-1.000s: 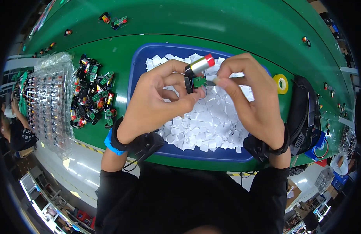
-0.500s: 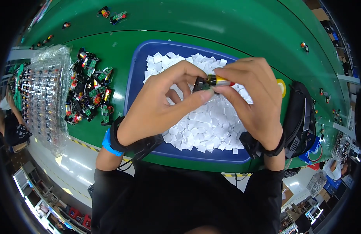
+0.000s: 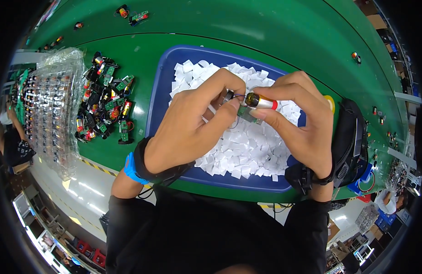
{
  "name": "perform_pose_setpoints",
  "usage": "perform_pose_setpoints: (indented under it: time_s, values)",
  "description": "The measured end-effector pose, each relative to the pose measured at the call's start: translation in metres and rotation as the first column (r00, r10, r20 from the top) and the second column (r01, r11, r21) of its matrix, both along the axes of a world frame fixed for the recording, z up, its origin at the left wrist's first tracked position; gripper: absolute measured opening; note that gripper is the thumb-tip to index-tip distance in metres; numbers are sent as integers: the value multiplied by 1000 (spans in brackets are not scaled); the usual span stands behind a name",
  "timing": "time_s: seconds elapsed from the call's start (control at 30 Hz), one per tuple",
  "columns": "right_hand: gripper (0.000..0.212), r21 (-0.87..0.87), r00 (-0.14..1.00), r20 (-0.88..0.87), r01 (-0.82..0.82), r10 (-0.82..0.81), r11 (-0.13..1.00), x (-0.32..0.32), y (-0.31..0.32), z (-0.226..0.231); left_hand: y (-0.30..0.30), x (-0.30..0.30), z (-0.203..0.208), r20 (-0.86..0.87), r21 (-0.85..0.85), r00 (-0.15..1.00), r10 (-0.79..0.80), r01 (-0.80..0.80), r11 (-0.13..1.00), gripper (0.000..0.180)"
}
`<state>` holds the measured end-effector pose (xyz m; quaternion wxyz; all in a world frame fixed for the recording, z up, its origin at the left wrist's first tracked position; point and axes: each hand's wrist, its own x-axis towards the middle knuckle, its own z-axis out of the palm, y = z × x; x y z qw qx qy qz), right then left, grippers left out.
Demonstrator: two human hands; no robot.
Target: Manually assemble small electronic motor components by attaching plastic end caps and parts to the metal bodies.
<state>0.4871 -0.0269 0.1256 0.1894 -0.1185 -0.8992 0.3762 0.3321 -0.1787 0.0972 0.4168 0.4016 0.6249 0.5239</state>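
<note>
My left hand (image 3: 188,121) pinches a small black round part (image 3: 228,96) between thumb and fingers. Thin dark wires run from it to a cylindrical battery (image 3: 262,101) with a red end, gripped by the thumb and fingertips of my right hand (image 3: 306,121). A green circuit board (image 3: 250,115) hangs just below the battery, partly covered by my right thumb. Both hands are above a blue tray (image 3: 155,109) filled with small white paper pieces (image 3: 243,150). The curled fingers of my left hand hide part of the black piece.
Left of the tray lies a pile of battery-and-board assemblies (image 3: 106,98), beside clear plastic blister packs (image 3: 55,114) holding rows of parts. A black bag (image 3: 348,141) and a yellow tape roll (image 3: 330,103) sit right. Loose assemblies (image 3: 138,18) lie across the green table. Other people work at both sides.
The battery and the black round part have drawn apart, so the wires and circuit board between them now show. The battery has tilted, its red end to the right.
</note>
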Motion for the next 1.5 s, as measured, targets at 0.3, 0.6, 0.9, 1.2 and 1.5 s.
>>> perform_pose_setpoints:
  time_s: [0.3,0.6,0.9,1.2,1.5]
  values:
    - [27,267,961,-203,-133,190,955,-3,6,-1,2,-18,-7,401,132,883,-242,205,970,15]
    - [29,459,946,-238,-91,221,884,-8,-11,-18,4,-12,-7,690,-55,724,-5,59,997,28]
    - [32,243,969,-173,-129,173,962,-4,-6,0,-3,-13,7,458,55,874,-160,152,987,34]
    - [25,313,943,-313,-8,111,950,-9,-13,-15,-4,-4,2,405,23,909,-96,95,995,36]
    - [22,326,944,-309,-7,114,945,-8,-16,-8,-2,-5,5,398,49,914,-80,66,997,34]
